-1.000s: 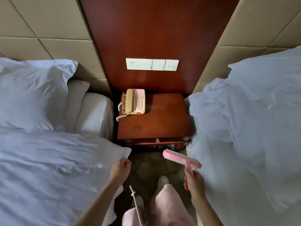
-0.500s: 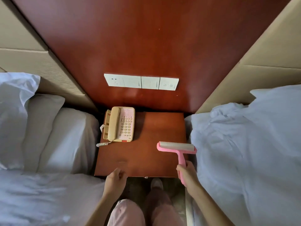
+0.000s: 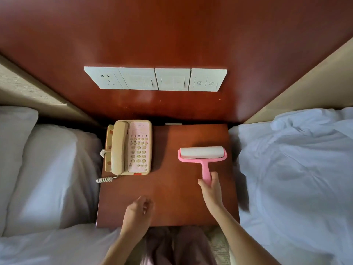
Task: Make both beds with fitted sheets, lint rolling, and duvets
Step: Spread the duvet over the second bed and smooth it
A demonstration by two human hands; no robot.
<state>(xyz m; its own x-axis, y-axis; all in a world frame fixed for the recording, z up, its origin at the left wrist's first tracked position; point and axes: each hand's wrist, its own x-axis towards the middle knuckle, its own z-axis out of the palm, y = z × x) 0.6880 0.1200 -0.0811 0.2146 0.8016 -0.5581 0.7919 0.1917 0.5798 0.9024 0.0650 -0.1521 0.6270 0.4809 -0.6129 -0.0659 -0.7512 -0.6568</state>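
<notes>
— Dark-red nightstand [image 3: 172, 199] dead ahead at twelve o'clock, wedged between left bed [image 3: 47, 169] at nine and right bed [image 3: 296, 178] at three. Any sign of the lint roller [image 3: 202, 154]?

— At one o'clock, on or just over the nightstand top, pink frame, white roll, apart from the telephone [image 3: 131, 148] at eleven. Gripped by the right hand [image 3: 211, 190], fingers and thumb wrapped round the handle.

— And the left hand [image 3: 138, 211]?

— Over the near edge at six, loosely curled, nothing visible in it. Blurred, so hard to swear to.

— How far along, then?

— Judging by the roller heading for the nightstand, probably done with rolling, at least for now. Left bed looking nearly finished: smooth white sheet at the head, pillow [image 3: 13, 142] in place, duvet [image 3: 47, 247] spread at seven. Right bed rumpled and bunched, so likely straightening left over there.

— Anything out of sight?

— Plenty. Both beds cut off by the frame edges, feet unseen. No telling duvet from sheet in that rumpled heap. No telling contact from a slight gap under the roll either. Switch panel [image 3: 155, 79] on the wall at twelve, markings too small to read.
</notes>
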